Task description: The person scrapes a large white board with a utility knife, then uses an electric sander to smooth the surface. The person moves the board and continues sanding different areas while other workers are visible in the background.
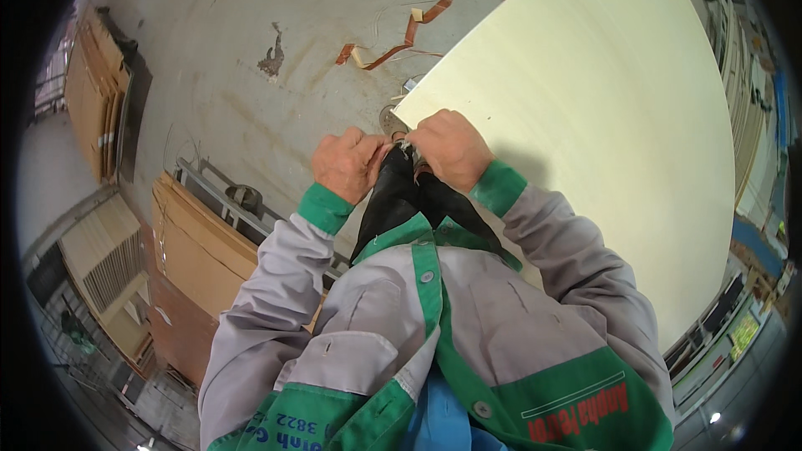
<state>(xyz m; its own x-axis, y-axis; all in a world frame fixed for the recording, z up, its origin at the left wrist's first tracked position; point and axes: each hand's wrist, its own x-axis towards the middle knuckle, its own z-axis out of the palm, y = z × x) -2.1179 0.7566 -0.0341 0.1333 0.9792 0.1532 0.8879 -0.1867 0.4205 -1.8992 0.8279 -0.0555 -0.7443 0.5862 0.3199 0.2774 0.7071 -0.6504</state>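
Both hands meet in front of my body, above my dark trousers (393,196). My left hand (347,165) is closed, its fingertips pinched toward the right hand. Curled in the same way, my right hand (451,149) lies by the near left corner of a large cream-coloured board (601,117). Between the fingertips shows a small greyish bit of something (404,147), too small to name. Part of a shoe (391,121) is visible just beyond the hands.
A crumpled brown strip (411,29) lies on the grey concrete floor (251,17) ahead. Flat cardboard sheets (205,221) rest at the left beside a metal frame (219,194), with more cardboard (96,96) farther left. Long boards (739,92) are stacked beyond the cream board.
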